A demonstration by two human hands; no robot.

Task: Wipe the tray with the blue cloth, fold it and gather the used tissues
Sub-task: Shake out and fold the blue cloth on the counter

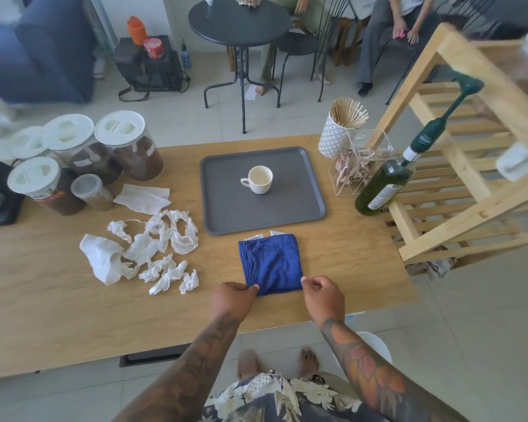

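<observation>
The blue cloth (271, 263) lies folded into a small square on the wooden table (58, 315), just in front of the grey tray (290, 214). A white cup (259, 179) stands on the tray. My left hand (233, 301) pinches the cloth's near left corner. My right hand (323, 295) pinches the near right corner. Several crumpled white tissues (153, 251) lie scattered on the table to the left of the cloth, and a flat tissue (144, 198) lies behind them.
Several lidded jars (83, 159) stand at the back left. A cup of wooden sticks (342, 129), a clear organiser (360, 169) and a green bottle (387, 184) stand to the right of the tray. A wooden rack (470, 166) leans at the right. People sit at a round table (240, 21) beyond.
</observation>
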